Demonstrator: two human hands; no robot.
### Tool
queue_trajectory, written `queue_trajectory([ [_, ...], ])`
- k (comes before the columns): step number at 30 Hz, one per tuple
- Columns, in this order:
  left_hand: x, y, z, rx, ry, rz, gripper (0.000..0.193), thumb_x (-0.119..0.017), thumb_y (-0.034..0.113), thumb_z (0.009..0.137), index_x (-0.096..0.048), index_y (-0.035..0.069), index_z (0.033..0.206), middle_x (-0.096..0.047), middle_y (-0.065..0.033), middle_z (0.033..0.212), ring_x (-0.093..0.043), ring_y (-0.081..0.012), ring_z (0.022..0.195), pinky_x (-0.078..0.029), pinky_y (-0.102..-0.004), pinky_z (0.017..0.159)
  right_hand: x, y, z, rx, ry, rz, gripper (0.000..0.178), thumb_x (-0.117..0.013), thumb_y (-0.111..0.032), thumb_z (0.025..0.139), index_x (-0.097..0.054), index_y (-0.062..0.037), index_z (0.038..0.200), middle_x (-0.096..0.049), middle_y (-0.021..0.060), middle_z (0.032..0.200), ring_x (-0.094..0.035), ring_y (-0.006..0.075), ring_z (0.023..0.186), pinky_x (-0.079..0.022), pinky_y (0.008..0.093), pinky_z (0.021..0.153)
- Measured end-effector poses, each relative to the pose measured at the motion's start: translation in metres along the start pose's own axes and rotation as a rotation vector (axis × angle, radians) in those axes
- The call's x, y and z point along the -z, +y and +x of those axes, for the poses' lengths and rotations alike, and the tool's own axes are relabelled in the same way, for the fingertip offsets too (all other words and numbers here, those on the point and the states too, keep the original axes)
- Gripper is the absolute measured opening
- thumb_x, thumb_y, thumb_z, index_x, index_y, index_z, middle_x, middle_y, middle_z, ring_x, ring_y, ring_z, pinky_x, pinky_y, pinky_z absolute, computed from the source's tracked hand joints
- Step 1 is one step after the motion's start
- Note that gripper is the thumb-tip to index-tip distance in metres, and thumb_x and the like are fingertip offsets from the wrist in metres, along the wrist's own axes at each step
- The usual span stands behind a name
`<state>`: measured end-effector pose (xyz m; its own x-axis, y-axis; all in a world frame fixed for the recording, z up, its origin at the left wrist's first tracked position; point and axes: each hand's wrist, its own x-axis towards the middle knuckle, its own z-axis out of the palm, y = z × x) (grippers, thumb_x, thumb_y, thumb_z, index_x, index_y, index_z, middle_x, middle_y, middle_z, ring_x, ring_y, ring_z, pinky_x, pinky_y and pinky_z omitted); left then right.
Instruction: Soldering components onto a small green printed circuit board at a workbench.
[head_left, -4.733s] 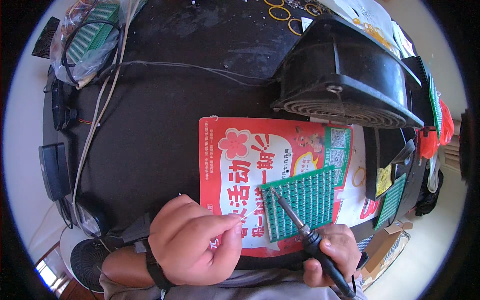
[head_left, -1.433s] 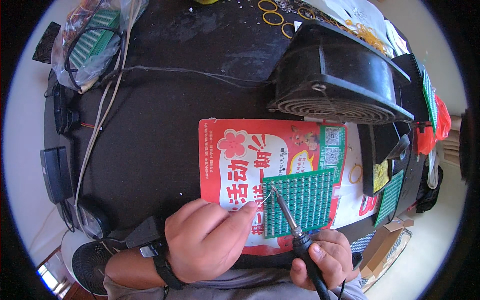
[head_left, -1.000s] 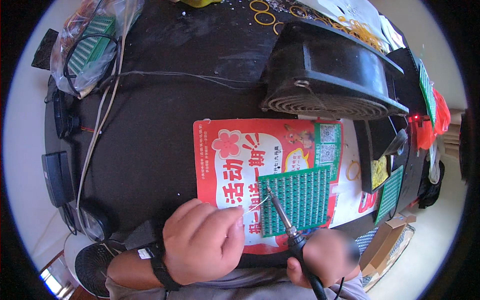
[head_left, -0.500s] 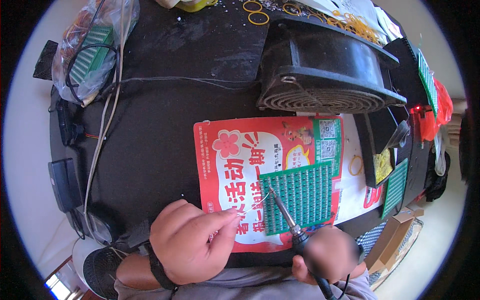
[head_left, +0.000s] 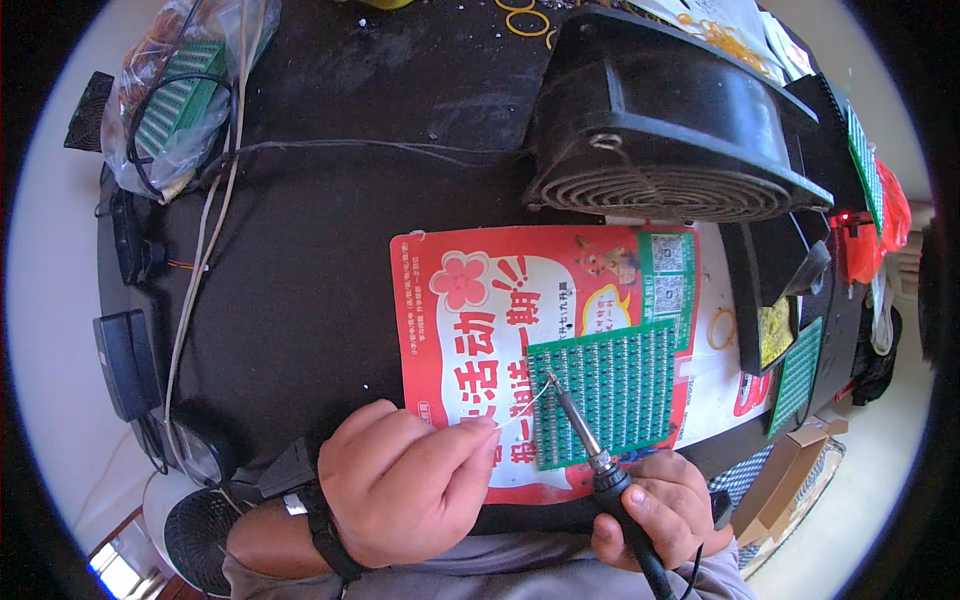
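Note:
My left hand (head_left: pixel 405 485) is closed, pinching a thin, pale solder wire (head_left: pixel 524 408) between thumb and fingers. The wire's far end reaches the left part of a green circuit board (head_left: pixel 620 400) covered in rows of small pads. In my right hand (head_left: pixel 655 515) is a soldering iron (head_left: pixel 590 445) with a black handle and metal shaft, its fingers wrapped round the handle. The iron's tip meets the board close to the wire's end; whether the two touch is too small to tell. Beneath the board lies a red and white printed sheet (head_left: pixel 425 330).
A black fan (head_left: pixel 670 130) stands behind the board. To its right are an iron stand with a yellow sponge (head_left: pixel 775 335) and another green board (head_left: pixel 797 375). A plastic bag of boards (head_left: pixel 180 110) sits far left, beside cables (head_left: pixel 215 220). Rubber bands (head_left: pixel 720 40) lie at the back.
The view has shifted slightly, so hands and board appear a little further right. The iron's tip and wire remain at the board's left part. Both hands keep their hold.

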<state>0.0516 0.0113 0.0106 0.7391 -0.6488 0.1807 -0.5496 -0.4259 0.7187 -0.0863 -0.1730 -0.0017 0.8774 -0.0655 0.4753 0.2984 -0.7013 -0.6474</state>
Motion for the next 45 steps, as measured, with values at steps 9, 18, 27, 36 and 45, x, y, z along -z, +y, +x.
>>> queue_trajectory([
  [9, 0.000, 0.000, -0.001, -0.031, -0.036, 0.024, 0.026, -0.078, -0.002, 0.063, -0.066, 0.006, 0.085, -0.059, -0.0052, 0.063, -0.055, -0.0204, 0.049, -0.042, -0.0317, 0.047, -0.001, -0.012, 0.015, -0.066, -0.016, -0.015, 0.034, -0.068, -0.011, 0.077, -0.053, -0.0005, 0.105, -0.054, 0.0077, 0.071, -0.054, 0.0201, 0.058, -0.046, 0.0315, 0.050],
  [18, -0.002, -0.001, 0.000, -0.083, -0.059, 0.027, 0.028, -0.078, -0.002, 0.064, -0.066, 0.004, 0.088, -0.059, -0.0044, 0.064, -0.054, -0.0202, 0.049, -0.042, -0.0315, 0.047, 0.002, -0.005, 0.000, -0.033, 0.006, 0.012, 0.032, -0.069, -0.012, 0.075, -0.054, -0.0010, 0.101, -0.052, 0.0072, 0.068, -0.053, 0.0202, 0.057, -0.046, 0.0309, 0.049],
  [27, -0.004, -0.001, -0.002, -0.101, -0.047, 0.050, 0.027, -0.077, -0.002, 0.064, -0.065, 0.004, 0.087, -0.058, -0.0043, 0.063, -0.054, -0.0203, 0.048, -0.042, -0.0317, 0.047, -0.007, -0.004, 0.009, -0.009, 0.025, 0.011, 0.032, -0.070, -0.011, 0.073, -0.054, -0.0014, 0.100, -0.051, 0.0064, 0.067, -0.049, 0.0188, 0.054, -0.043, 0.0299, 0.047],
  [36, -0.005, -0.001, 0.000, -0.147, -0.059, 0.063, 0.025, -0.074, -0.002, 0.063, -0.065, 0.002, 0.086, -0.057, -0.0037, 0.062, -0.052, -0.0196, 0.047, -0.042, -0.0304, 0.047, -0.003, 0.001, -0.005, 0.042, 0.040, 0.040, 0.033, -0.070, -0.011, 0.071, -0.054, -0.0030, 0.098, -0.050, 0.0062, 0.067, -0.048, 0.0185, 0.053, -0.041, 0.0291, 0.045],
  [45, -0.007, -0.001, -0.007, -0.040, -0.032, 0.014, 0.016, -0.070, 0.000, 0.068, -0.063, 0.003, 0.082, -0.058, -0.0059, 0.067, -0.057, -0.0206, 0.054, -0.048, -0.0308, 0.051, -0.009, -0.004, 0.008, 0.062, 0.067, -0.025, 0.033, -0.071, -0.013, 0.069, -0.054, -0.0028, 0.096, -0.050, 0.0052, 0.067, -0.047, 0.0174, 0.051, -0.039, 0.0280, 0.043],
])
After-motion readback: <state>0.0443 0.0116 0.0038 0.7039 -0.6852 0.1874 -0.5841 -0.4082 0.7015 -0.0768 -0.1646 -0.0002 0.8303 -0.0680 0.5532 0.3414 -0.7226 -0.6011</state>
